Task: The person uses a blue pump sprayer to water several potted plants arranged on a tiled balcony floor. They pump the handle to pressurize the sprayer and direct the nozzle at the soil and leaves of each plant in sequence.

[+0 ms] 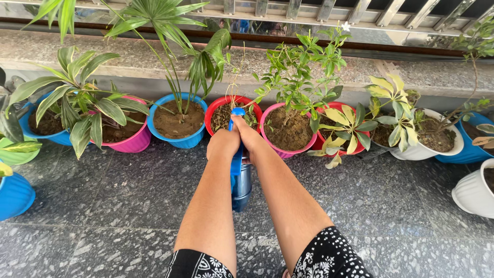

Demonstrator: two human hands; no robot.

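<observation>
light: bright, even daylight, soft | shadows: faint, short, under the red pot and its neighbours | glare: pale sheen on the polished stone floor in front of the red pot (mild) | focus: sharp throughout | distortion: wide-angle bending, railing behind the red pot curves toward the edges

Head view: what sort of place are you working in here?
Likely a home balcony or terrace garden. A row of potted plants, such as the red pot, stands on a polished stone floor below a metal railing. Both hands grip a blue spray bottle.
</observation>
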